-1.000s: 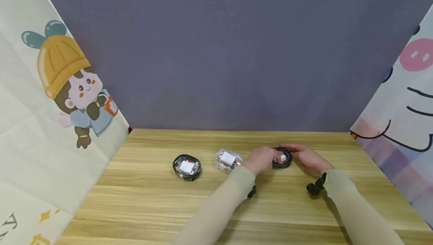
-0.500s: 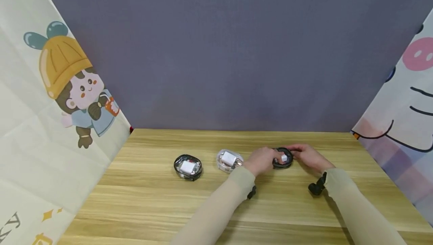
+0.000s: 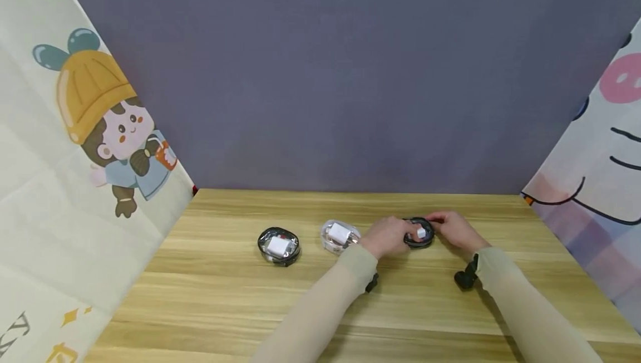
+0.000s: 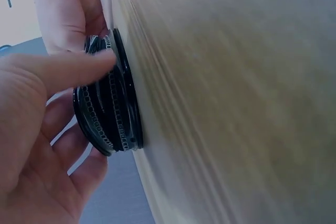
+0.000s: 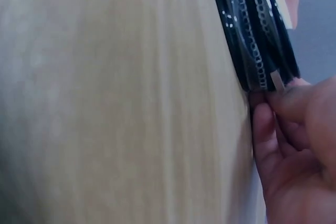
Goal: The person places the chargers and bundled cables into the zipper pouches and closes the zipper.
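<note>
A small round pouch with a black zipper rim (image 3: 419,234) lies on the wooden table (image 3: 350,302), with something white showing through its clear top. My left hand (image 3: 388,237) holds its left side, thumb lying over the pouch (image 4: 107,111) in the left wrist view. My right hand (image 3: 453,228) is at its right side. In the right wrist view its fingertips pinch the metal zipper pull (image 5: 276,80) at the pouch's edge (image 5: 252,30).
Two similar clear round pouches with white chargers inside lie to the left: a clear-rimmed one (image 3: 339,235) beside my left hand and a black-rimmed one (image 3: 279,245) further left. Printed cloth panels stand at both sides, a grey wall behind.
Both hands have stayed on the black-rimmed pouch and shifted only slightly. The other two pouches have not moved.
</note>
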`<state>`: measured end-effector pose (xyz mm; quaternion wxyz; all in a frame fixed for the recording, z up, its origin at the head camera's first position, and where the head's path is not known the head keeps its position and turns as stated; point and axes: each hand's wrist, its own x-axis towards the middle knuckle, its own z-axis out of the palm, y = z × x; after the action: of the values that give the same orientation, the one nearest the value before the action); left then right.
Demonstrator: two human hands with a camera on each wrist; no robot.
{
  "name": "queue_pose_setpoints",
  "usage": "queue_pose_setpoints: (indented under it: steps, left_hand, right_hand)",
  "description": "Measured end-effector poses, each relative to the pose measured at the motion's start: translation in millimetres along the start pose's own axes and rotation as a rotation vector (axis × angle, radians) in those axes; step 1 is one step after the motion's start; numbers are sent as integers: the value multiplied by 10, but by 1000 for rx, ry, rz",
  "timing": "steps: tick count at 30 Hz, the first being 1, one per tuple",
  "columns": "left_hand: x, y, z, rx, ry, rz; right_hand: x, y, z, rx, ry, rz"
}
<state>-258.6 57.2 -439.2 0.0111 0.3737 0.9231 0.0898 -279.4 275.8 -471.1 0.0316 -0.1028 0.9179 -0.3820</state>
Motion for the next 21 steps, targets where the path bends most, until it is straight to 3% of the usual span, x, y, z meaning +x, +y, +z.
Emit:
queue_pose_setpoints:
  steps: [6,15,21]
  left_hand:
    - [7,24,-26,25,-24,7]
    - [-6,-13,-1,19,-22,-5]
    - [1,-2,-43,-8,-57,-11]
  right_hand:
    - [24,1,3,-145,58,-86]
    - [27,-4,9,-198,67,-105]
    - [-3,-5,1,-215,86,-128]
